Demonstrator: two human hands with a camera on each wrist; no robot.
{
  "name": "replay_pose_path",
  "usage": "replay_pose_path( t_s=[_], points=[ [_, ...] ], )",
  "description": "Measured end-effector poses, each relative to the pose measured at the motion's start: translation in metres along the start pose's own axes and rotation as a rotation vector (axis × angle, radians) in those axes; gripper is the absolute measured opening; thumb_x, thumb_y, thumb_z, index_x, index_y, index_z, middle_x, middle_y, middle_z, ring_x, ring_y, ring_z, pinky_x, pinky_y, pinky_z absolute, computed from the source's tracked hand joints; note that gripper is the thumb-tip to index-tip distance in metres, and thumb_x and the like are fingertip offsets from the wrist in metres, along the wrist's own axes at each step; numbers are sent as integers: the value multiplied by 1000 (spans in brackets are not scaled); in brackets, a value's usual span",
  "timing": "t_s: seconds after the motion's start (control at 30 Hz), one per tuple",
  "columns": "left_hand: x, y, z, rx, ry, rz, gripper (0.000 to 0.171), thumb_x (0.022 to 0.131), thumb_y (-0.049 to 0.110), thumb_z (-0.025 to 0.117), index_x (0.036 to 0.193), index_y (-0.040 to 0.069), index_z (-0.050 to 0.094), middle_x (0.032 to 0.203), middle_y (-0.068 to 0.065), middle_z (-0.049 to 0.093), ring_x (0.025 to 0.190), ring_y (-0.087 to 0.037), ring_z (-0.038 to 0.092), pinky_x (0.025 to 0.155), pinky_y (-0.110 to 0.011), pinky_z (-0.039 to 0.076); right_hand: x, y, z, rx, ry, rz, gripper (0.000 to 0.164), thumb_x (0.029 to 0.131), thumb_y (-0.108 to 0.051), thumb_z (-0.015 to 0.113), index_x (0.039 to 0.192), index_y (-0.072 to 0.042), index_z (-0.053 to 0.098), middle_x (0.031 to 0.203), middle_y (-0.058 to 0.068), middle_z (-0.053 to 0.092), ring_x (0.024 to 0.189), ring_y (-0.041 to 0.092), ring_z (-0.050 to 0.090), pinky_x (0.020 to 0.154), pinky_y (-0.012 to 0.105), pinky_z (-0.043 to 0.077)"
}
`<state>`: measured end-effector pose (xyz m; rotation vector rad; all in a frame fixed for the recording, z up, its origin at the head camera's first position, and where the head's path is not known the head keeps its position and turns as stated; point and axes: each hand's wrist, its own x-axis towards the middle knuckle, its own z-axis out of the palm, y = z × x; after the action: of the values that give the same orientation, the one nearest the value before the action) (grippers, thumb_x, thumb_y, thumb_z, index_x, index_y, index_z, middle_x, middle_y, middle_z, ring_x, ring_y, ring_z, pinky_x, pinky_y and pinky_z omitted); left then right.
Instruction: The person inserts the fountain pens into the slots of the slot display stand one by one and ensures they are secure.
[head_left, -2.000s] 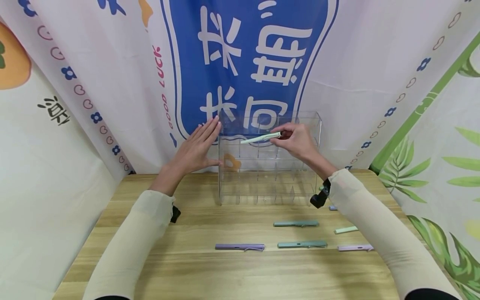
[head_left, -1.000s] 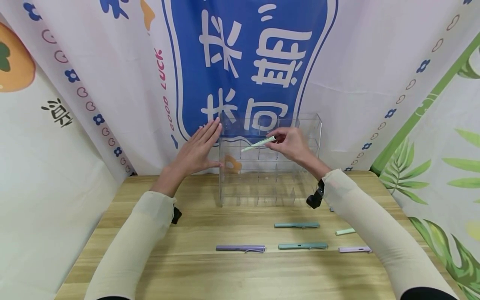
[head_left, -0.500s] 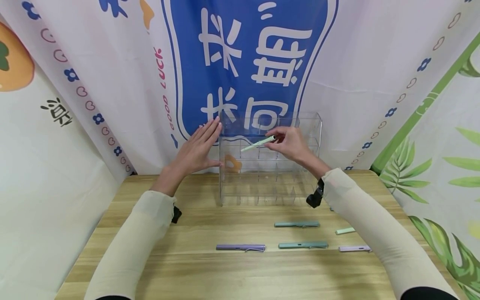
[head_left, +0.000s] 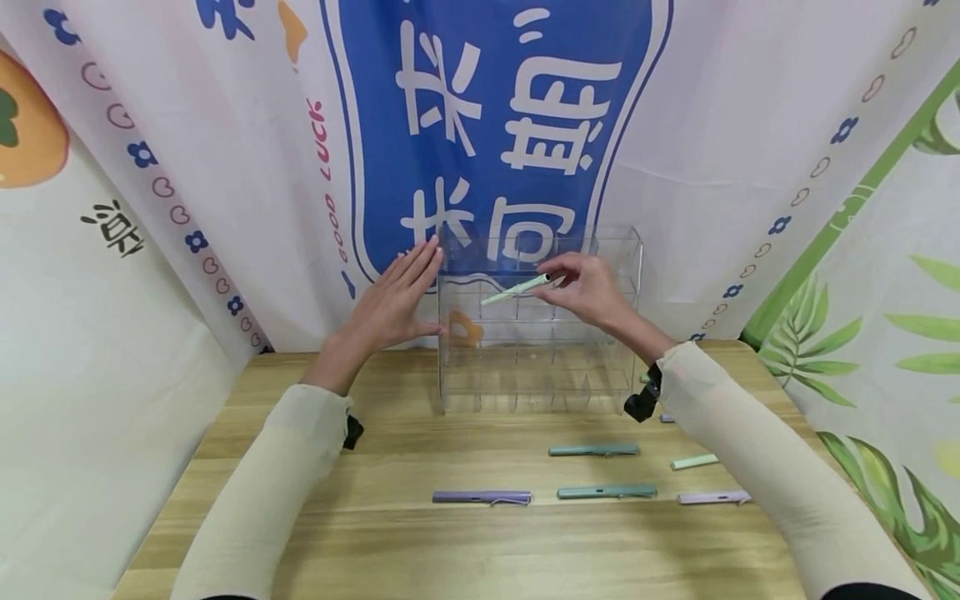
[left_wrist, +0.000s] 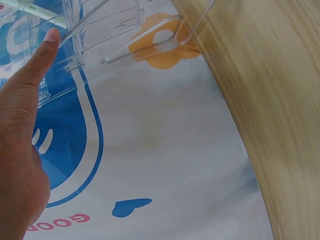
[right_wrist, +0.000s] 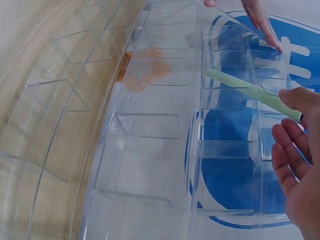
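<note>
A clear acrylic organizer (head_left: 536, 342) with tiered compartments stands at the back of the table. My left hand (head_left: 397, 296) rests against its left side, fingers straight; the left wrist view shows the thumb (left_wrist: 42, 55) along the clear edge. In my right hand (head_left: 592, 292) a light green pen (head_left: 517, 288) is pinched near one end, between thumb and fingers. The pen slants down to the left in front of the upper compartments. The right wrist view shows the same pen (right_wrist: 245, 89) over the clear dividers, its free end apart from my fingers.
On the wooden table (head_left: 375, 542) lie a purple pen (head_left: 482, 497), two teal pens (head_left: 594, 450), a light green pen (head_left: 694, 461) and a lilac pen (head_left: 712, 497). More pens are partly hidden by my right forearm. A printed curtain (head_left: 705, 108) hangs behind the organizer.
Over two seconds the pen's free end has dipped and the pen has tilted more steeply. My right wrist has shifted slightly right in the last half second. The left hand has stayed put.
</note>
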<state>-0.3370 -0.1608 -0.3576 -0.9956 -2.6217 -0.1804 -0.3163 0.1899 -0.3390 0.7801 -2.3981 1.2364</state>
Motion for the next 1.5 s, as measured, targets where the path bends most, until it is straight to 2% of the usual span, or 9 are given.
replay_pose_path(
  t_s=[0.07,0.27,0.37,0.43,0.6,0.83,1.0,1.33,1.5],
  points=[
    [-1,0,0,-3,3,0,135,76,48,96,170,5,10,179,-6,-8,165,-25,-5,134,-50,5,-2,-1,-3,15,16,-27,31,86,-3,88,113,7,77,108,20,77,94,42,74,77,31,62],
    [-1,1,1,10,-5,-3,136,76,50,95,171,7,7,179,-5,-9,165,-24,-7,134,-48,3,-15,-7,-15,-26,35,-72,29,87,-7,87,113,3,79,107,17,78,95,33,74,83,44,63],
    [0,1,1,11,-6,-3,136,76,50,95,171,7,7,179,-5,-9,165,-24,-7,134,-48,3,-22,-9,-21,-52,38,-76,29,87,-7,87,113,2,79,109,17,77,96,29,73,85,47,62],
    [0,1,0,7,-5,-3,135,76,50,95,171,6,8,179,-5,-9,165,-24,-7,134,-49,3,-27,-10,-25,-63,45,-87,30,86,-7,88,113,2,79,109,16,77,96,28,72,85,43,62],
    [1,1,1,1,-3,-5,135,75,49,96,171,6,10,179,-5,-8,165,-24,-6,134,-49,3,-37,-9,-33,-80,72,-119,30,83,-4,90,111,1,79,108,14,78,94,22,71,83,25,60],
    [0,0,3,15,4,6,135,75,51,96,171,6,11,179,-5,-8,165,-24,-6,134,-48,4,-54,-8,-44,-95,92,-182,31,80,0,92,109,-2,81,105,11,79,94,11,68,82,21,58],
    [0,0,3,24,11,16,137,75,50,95,171,7,8,179,-6,-7,165,-25,-6,134,-48,3,-68,-9,-49,-102,79,-203,33,78,1,92,109,-2,81,104,10,79,93,8,68,82,13,54],
    [1,0,0,30,16,18,136,75,50,96,170,5,10,179,-7,-6,165,-25,-5,134,-48,3,-95,-5,-50,-146,3,-234,34,75,1,93,107,-4,81,103,9,80,86,14,71,81,17,57],
    [0,0,-1,42,26,29,135,75,51,96,170,3,13,179,-9,-4,165,-27,-3,134,-47,2,-108,-2,-49,-142,-29,-218,33,74,1,93,105,-4,81,101,7,81,84,15,72,80,20,59]
  ],
)
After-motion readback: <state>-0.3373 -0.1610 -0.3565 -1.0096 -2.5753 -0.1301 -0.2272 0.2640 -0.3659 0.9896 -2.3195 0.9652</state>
